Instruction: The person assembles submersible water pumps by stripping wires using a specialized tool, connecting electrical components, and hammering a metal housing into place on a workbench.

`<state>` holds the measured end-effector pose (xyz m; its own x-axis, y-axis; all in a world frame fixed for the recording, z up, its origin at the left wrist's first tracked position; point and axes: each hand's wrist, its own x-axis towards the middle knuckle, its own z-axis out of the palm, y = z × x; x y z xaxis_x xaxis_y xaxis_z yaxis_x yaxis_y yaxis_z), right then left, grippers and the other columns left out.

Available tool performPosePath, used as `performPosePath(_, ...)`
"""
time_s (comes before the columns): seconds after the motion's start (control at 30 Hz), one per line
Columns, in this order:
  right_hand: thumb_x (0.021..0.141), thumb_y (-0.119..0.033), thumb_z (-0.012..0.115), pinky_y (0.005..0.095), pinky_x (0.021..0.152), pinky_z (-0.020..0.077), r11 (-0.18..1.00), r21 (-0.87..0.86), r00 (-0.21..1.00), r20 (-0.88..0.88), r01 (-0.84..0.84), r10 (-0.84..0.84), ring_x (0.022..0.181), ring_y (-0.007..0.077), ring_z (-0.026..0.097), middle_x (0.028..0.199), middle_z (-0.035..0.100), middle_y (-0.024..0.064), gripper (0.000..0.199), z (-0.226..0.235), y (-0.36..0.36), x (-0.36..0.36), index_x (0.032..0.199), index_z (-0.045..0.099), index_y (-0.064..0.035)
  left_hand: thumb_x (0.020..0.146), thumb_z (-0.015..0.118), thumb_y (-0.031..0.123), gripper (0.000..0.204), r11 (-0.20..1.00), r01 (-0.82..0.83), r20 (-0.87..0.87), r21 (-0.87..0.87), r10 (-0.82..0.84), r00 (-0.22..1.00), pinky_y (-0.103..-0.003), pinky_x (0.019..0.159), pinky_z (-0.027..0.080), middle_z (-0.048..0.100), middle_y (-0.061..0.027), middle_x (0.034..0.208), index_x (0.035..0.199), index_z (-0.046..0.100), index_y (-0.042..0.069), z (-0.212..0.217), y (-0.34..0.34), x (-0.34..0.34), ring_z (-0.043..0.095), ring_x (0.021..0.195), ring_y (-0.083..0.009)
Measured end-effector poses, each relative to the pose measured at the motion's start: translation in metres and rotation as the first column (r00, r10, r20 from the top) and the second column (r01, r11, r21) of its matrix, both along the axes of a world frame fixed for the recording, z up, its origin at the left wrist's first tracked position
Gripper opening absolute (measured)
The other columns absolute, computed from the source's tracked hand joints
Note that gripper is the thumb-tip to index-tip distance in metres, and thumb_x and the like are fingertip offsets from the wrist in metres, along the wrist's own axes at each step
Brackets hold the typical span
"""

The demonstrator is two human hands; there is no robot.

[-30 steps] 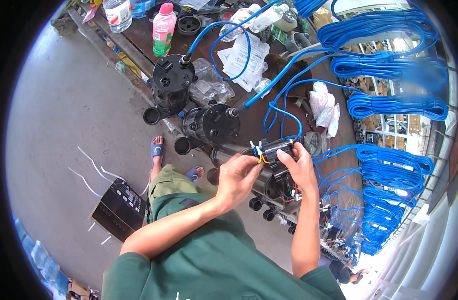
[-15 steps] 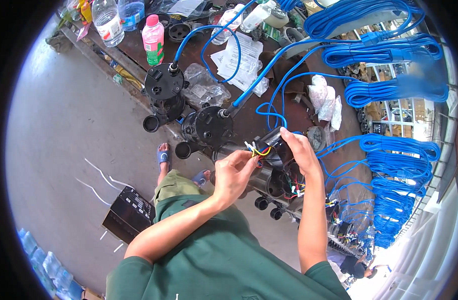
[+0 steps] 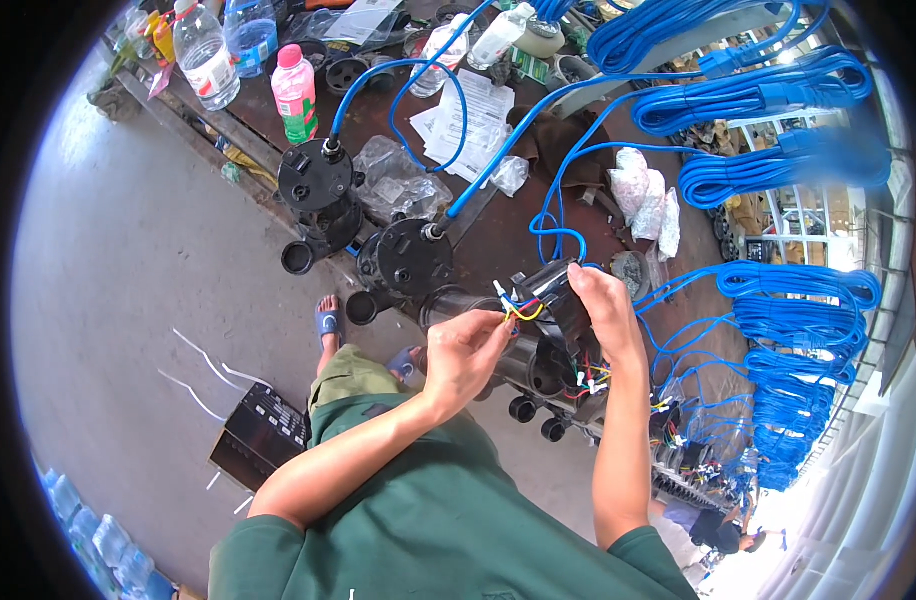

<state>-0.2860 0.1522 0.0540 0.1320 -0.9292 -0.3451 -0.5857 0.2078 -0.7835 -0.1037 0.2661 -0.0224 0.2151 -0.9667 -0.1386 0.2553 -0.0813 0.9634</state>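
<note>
My left hand (image 3: 463,358) pinches the ends of thin coloured wires (image 3: 527,312), yellow, blue and red, some with white tips, between thumb and fingertips. Wrapped round a glossy black plastic cover (image 3: 560,292) is my right hand (image 3: 606,305), its thumb on the top edge. The wires come out at the cover's side, and a blue cable (image 3: 568,238) runs up behind it. Below both hands lies an open black cylindrical housing (image 3: 531,362), with more coloured wires (image 3: 590,378) beside it. What my left fingertips press on exactly is hidden.
Two capped black pump-like housings (image 3: 410,258) with blue cables stand at the bench edge, left of my hands. Coiled blue cables (image 3: 768,90) line the right side. Bottles (image 3: 294,92), papers (image 3: 463,115) and plastic bags sit farther back. A black box (image 3: 263,435) is on the floor.
The view has shifted slightly. The black cover is tilted a little differently in my right hand, and the blue cable behind it has bent lower. My left hand keeps its pinch on the wires.
</note>
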Motion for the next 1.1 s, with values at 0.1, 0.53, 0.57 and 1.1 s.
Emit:
performPosePath(0.1,0.094,-0.050,0.071,0.0285,0.057,0.0309,0.999,-0.039,0.997,-0.072,0.008,-0.011,0.067,0.0050,0.038,0.067,0.042,-0.0063,0.052,0.014,0.003,0.005,0.076,0.054,-0.0036,0.097,0.076,0.011,0.015,1.000,0.024,0.011,0.002,-0.024,1.000,-0.019,0.058,0.044,0.074,-0.0004,0.077,0.099,0.077,-0.004,0.002,-0.001,-0.001,0.057,0.067,-0.0004)
performPosePath(0.53,0.088,-0.052,0.074,0.0297,0.059,0.0421,0.987,-0.157,0.982,-0.190,-0.014,-0.017,0.062,0.0089,0.055,0.068,0.068,0.0047,0.054,0.039,0.008,0.026,0.086,0.066,0.0014,0.099,0.068,0.012,0.019,0.975,0.148,-0.321,0.164,-0.089,0.943,-0.022,0.063,0.048,0.075,-0.0047,0.082,0.100,0.077,-0.004,0.004,-0.011,-0.001,0.061,0.070,-0.0052)
performPosePath(0.57,0.087,-0.052,0.074,0.0298,0.059,0.0430,0.986,-0.165,0.980,-0.199,-0.006,-0.027,0.063,0.0096,0.056,0.068,0.068,0.0051,0.055,0.040,0.008,0.029,0.087,0.067,0.0016,0.099,0.067,0.012,0.019,0.969,0.154,-0.382,0.194,-0.070,0.921,-0.022,0.059,0.044,0.074,-0.0051,0.081,0.098,0.076,-0.005,0.005,-0.014,-0.001,0.058,0.066,-0.0044)
performPosePath(1.1,0.087,-0.058,0.074,0.0296,0.071,0.0500,0.992,-0.111,0.996,-0.059,0.056,-0.063,0.080,0.0124,0.066,0.083,0.072,0.0125,0.075,-0.004,-0.017,-0.003,0.110,0.066,0.0133,0.098,0.067,0.004,0.031,0.939,0.340,-0.784,0.042,-0.180,0.594,-0.026,0.063,0.049,0.075,-0.0098,0.109,0.129,0.067,0.002,-0.009,-0.015,0.004,0.059,0.071,-0.0092)
